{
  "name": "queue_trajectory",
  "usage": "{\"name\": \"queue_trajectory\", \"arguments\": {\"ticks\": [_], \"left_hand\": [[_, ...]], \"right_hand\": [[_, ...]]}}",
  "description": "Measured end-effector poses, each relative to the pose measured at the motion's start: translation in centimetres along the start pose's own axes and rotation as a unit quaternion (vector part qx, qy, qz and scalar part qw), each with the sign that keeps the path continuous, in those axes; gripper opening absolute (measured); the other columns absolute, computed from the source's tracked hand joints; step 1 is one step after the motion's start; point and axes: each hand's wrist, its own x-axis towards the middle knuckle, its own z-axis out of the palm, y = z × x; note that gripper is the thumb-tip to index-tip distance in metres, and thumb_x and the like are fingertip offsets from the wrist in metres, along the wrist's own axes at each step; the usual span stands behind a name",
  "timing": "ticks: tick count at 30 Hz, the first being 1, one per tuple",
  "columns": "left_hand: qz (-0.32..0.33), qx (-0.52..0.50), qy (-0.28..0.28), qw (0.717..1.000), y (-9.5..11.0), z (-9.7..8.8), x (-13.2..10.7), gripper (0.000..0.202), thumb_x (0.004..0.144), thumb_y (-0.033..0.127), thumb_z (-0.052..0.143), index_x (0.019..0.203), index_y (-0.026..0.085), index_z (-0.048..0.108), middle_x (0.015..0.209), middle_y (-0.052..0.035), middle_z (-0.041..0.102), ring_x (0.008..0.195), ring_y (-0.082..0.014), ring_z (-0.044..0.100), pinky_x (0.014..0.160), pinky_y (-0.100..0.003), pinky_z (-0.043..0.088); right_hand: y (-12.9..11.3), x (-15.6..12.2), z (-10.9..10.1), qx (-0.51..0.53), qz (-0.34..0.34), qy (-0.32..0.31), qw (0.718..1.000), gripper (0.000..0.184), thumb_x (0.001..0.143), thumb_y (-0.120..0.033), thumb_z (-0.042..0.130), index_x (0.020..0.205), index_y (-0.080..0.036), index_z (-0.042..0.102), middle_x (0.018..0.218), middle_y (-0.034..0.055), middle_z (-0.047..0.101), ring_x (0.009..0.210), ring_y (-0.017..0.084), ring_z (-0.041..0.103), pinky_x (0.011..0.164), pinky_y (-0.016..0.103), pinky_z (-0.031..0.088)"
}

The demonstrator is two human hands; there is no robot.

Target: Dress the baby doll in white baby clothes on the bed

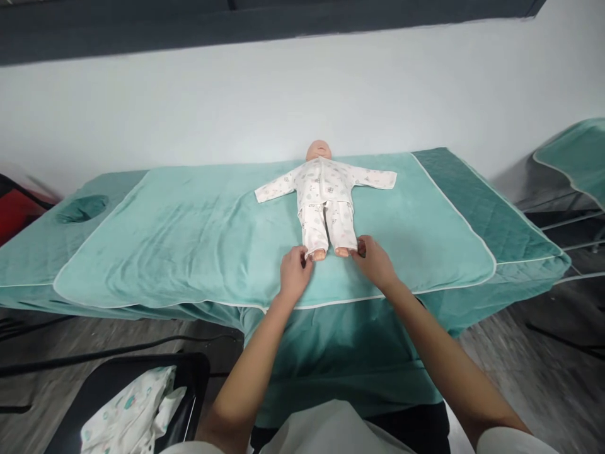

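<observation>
Dressed doll [322, 183]: lying face up on the green bed cover [212, 233], arms spreading wide, feet pointing toward the wearer.
Chair seat [106, 378]: holding a crumpled printed garment [132, 403].
Left hand [295, 272]: nearly closing, thumb and fingers pinching one cuff of the white trousers [314, 227].
Right hand [377, 265]: curling almost closed, pinching the other cuff.
Hard to see: sleeves are covering the doll's hands; the lower picture edge is cutting off seat and garment.

One baby doll [319, 150], one pajama top [322, 180], one pajama bottom [314, 227] and two hands [295, 272] [377, 263] are on the massage bed [482, 202]. Before it stands one seat [191, 369].
</observation>
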Motion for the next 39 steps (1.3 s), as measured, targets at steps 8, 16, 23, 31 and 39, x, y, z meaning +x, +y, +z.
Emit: {"name": "queue_trajectory", "arguments": {"ticks": [8,16,23,31,39], "left_hand": [[0.049,-0.059,0.071,0.995,0.8,-1.2,-0.4,0.005,0.087,0.02,0.057,0.086,0.023,0.053,0.085,-0.0018,0.062,0.085,-0.0201,0.06,0.081,-0.035,0.05],[0.192,0.054,0.012,0.98,5.3,-0.8,2.2,0.018,0.093,0.032,0.064,0.108,0.022,0.063,0.117,-0.0083,0.068,0.12,-0.0277,0.056,0.106,-0.043,0.045],[0.187,0.115,-0.069,0.973,7.0,0.5,2.7,0.011,0.097,0.031,0.058,0.103,0.023,0.064,0.113,-0.0048,0.071,0.118,-0.0265,0.059,0.119,-0.053,0.032],[0.163,0.143,-0.067,0.974,7.6,0.5,2.9,0.007,0.096,0.024,0.057,0.1,0.023,0.062,0.1,-0.0041,0.071,0.103,-0.0248,0.065,0.116,-0.052,0.036],[0.273,0.134,0.0,0.953,6.0,0.3,1.8,0.012,0.095,0.014,0.053,0.1,0.019,0.063,0.092,-0.0063,0.069,0.092,-0.024,0.063,0.093,-0.039,0.048]], "right_hand": [[-1.9,-0.3,-1.1,0.014,-0.072,-0.046,0.996,0.039,0.093,-0.039,0.059,0.127,-0.019,0.058,0.084,0.0028,0.066,0.073,0.02,0.06,0.067,0.032,0.043],[-1.9,0.0,-0.8,0.056,-0.133,0.014,0.989,0.031,0.09,-0.03,0.057,0.119,-0.02,0.062,0.077,0.0006,0.063,0.067,0.017,0.059,0.067,0.03,0.046],[-1.5,-0.5,-1.3,0.029,-0.174,0.024,0.984,0.026,0.09,-0.026,0.055,0.113,-0.02,0.065,0.077,0.0017,0.066,0.069,0.018,0.063,0.067,0.031,0.049],[-2.4,-0.5,-1.9,-0.008,-0.206,0.045,0.977,0.021,0.093,-0.026,0.055,0.11,-0.021,0.066,0.087,0.0048,0.073,0.076,0.019,0.069,0.071,0.031,0.051],[-1.7,-0.6,-0.8,-0.136,-0.138,-0.059,0.979,0.043,0.094,-0.02,0.054,0.136,-0.013,0.054,0.097,0.0098,0.075,0.086,0.025,0.071,0.069,0.032,0.047]]}}
